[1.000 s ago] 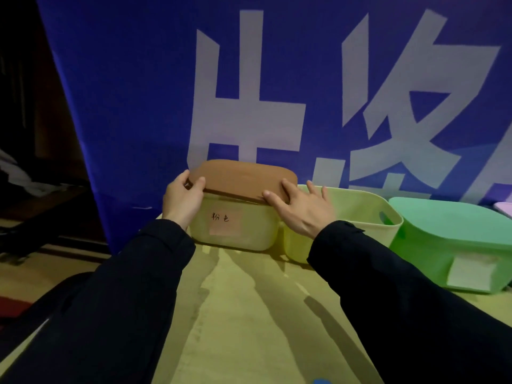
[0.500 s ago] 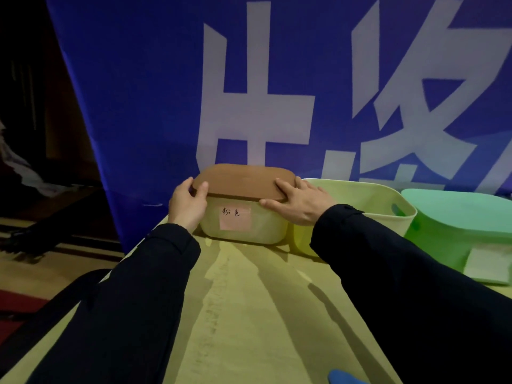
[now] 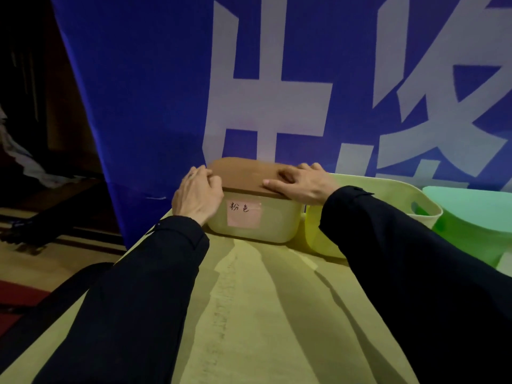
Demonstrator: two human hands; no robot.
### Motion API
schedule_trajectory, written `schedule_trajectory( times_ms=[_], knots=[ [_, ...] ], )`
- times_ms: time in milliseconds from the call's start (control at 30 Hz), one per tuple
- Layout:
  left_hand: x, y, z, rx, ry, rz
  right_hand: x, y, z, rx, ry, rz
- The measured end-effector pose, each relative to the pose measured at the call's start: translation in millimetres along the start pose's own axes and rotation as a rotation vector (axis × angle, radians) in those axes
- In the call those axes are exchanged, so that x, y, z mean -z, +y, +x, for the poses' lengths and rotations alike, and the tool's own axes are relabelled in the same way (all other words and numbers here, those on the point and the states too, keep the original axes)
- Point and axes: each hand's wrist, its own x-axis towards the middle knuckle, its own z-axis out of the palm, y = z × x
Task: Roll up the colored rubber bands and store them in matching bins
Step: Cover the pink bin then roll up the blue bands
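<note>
A cream bin (image 3: 274, 223) with a pink handwritten label (image 3: 243, 214) stands at the far end of the table, capped by a brown lid (image 3: 243, 173). My left hand (image 3: 196, 194) curls round the lid's left end. My right hand (image 3: 302, 182) lies flat on the lid's right part, fingers straight and pressing down. The lid sits level on the bin. No rubber bands are visible.
A yellow-green open bin (image 3: 388, 195) stands right of the cream bin, then a mint-green bin (image 3: 471, 217) at the right edge. A blue banner (image 3: 166, 92) hangs close behind them. The yellow tablecloth (image 3: 263, 314) stretches toward me; the table's left edge drops to the floor.
The lid went from tilted to level on the bin. Both hands moved further onto the lid's top, and my view came closer.
</note>
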Motion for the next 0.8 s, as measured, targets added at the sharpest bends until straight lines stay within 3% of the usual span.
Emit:
schedule_trajectory(
  times_ms=[100, 267, 367, 533, 800],
  knots=[
    [-4.4, -3.8, 2.1, 0.017, -0.006, -0.030, 7.6, -3.7, 16.3, -0.038, 0.031, 0.061],
    [-9.2, -0.7, 0.8, -0.031, 0.018, -0.001, -10.6, -27.8, 23.8, 0.046, -0.044, 0.002],
    [-4.2, -1.6, -3.9, -0.069, 0.004, 0.045, -1.6, -38.3, 26.9, 0.013, -0.091, 0.105],
    [-3.0, -0.9, -22.0, -0.107, 0.025, -0.007, -11.6, -77.7, 28.9, 0.108, -0.110, 0.022],
    [-4.9, -4.8, -17.2, -0.100, 0.005, 0.015, -16.0, -88.0, 41.1, 0.175, -0.056, 0.011]
  ],
)
